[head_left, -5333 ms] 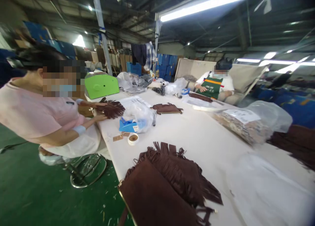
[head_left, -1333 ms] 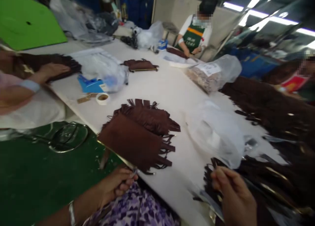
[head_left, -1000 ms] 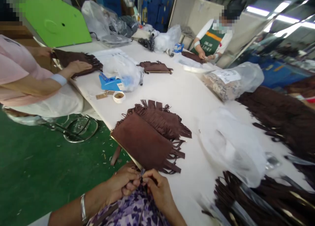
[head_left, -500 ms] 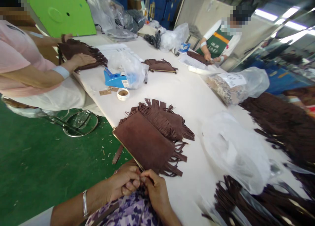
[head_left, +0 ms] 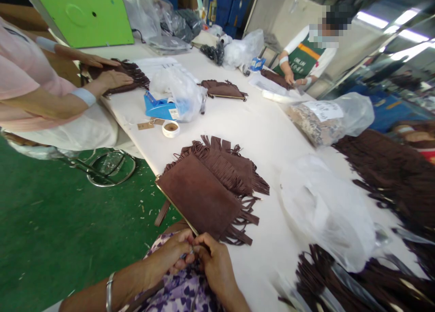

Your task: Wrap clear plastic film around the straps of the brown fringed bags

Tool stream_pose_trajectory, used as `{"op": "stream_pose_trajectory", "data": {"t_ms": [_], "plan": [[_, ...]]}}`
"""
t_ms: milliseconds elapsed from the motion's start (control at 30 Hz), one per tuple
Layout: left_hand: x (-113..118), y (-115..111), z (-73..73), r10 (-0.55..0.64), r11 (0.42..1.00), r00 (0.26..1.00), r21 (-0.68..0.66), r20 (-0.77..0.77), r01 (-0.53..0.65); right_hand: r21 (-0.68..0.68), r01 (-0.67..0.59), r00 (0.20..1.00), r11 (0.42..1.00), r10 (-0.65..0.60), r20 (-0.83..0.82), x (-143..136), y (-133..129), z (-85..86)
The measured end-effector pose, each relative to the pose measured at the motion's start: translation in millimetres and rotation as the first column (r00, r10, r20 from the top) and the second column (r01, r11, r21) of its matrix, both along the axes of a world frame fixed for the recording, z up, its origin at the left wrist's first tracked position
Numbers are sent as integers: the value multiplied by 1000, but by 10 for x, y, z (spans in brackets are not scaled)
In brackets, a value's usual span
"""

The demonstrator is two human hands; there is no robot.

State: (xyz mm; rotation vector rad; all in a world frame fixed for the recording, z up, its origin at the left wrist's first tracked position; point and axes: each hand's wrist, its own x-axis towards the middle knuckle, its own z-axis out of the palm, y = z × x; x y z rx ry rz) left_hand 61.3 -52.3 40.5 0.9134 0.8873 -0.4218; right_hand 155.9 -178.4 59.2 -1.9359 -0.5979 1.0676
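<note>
A dark brown suede bag with fringe [head_left: 200,194] lies at the table's near left edge, its gold zipper side facing me. Below its near zipper corner, my left hand [head_left: 173,255] is closed in a pinch on a small metallic piece, mostly covered by the fingers. My right hand [head_left: 217,264] pinches right beside it at that corner of the bag, thumb and forefinger together. A brown strap [head_left: 144,296] runs across my lap over the purple patterned cloth. Behind the bag lies a second piece of brown fringed suede [head_left: 234,162], partly covered.
A crumpled clear plastic bag [head_left: 326,212] and fringed brown bags [head_left: 390,180] lie on the right. Farther back are a blue tape dispenser [head_left: 161,107], a tape roll [head_left: 170,128] and another brown bag [head_left: 224,89]. Two co-workers handle brown pieces at the table.
My left hand has shifted slightly down and its wrist has dropped left; a metallic glint now shows at its fingertips. The left co-worker's far hand has moved onto the brown piece.
</note>
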Motion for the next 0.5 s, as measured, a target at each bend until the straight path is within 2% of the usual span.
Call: {"op": "stream_pose_trajectory", "data": {"t_ms": [200,500], "plan": [[3,2,108,25,1000,1000,15,0,-25,-5,-35,998,999,35,50,-5,26,44],[-36,-26,110,-6,999,1000,34,23,6,-64,-18,997,998,23,74,15,33,60]]}}
